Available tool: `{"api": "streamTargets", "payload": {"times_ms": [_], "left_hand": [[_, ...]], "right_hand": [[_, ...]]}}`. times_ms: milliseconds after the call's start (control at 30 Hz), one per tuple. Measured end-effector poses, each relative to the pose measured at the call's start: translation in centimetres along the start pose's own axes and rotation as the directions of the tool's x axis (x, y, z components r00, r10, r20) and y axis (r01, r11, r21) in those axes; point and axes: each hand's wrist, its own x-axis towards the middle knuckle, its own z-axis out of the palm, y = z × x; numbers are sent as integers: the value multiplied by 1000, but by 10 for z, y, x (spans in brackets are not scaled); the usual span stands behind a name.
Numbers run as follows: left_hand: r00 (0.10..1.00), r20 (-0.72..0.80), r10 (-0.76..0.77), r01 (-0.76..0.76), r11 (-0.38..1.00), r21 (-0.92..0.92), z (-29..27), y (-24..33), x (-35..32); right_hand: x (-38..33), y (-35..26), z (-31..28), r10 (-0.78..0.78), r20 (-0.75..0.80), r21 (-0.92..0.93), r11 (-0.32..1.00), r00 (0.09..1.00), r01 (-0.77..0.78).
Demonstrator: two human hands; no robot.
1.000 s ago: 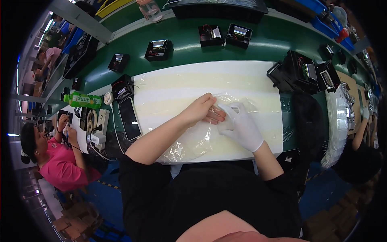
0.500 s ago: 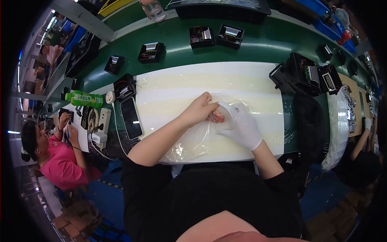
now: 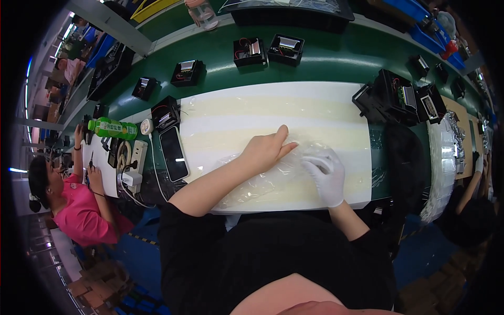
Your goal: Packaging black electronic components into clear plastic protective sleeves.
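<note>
Thin, crumpled clear plastic, apparently a bag (image 3: pixel 253 184), spreads under and between my hands over a white board (image 3: pixel 220 116) with pale yellow bands. My bare left hand (image 3: pixel 266 151) has its index finger and thumb apart; the other fingers curl closed on the plastic. To the right, my right hand (image 3: pixel 326 177) wears a white glove. Its fingers bend round to the thumb and pinch the plastic's right part. The exact grip points are partly hidden by the fingers and the see-through folds.
A phone (image 3: pixel 174 153), a green bottle (image 3: pixel 113 128) and a power strip (image 3: pixel 137 160) lie left of the board. Open black boxes with wiring (image 3: pixel 286 48) stand on the green surface beyond. More black housings (image 3: pixel 396 97) sit right. A co-worker in pink (image 3: pixel 86 210) works at left.
My right hand has drawn back right and downward, widening the gap between my hands; the plastic stretches between them. The far black boxes have shifted left. The co-worker's one hand has risen.
</note>
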Motion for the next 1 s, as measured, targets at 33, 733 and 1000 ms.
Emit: {"api": "streamTargets", "payload": {"times_ms": [33,733,1000], "left_hand": [[1000,-5,2,-2,1000,0,-1,1,1],[758,-619,207,215,817,536,-90,-168,83],[638,-600,-482,-263,596,-758,-110,-109,65]], "right_hand": [[-5,0,-3,-83,-41,-37,996,996,81],[40,-53,-46,309,-102,592,783,946,-192],[59,-44,-33,-65,-82,556,825,994,100]]}}
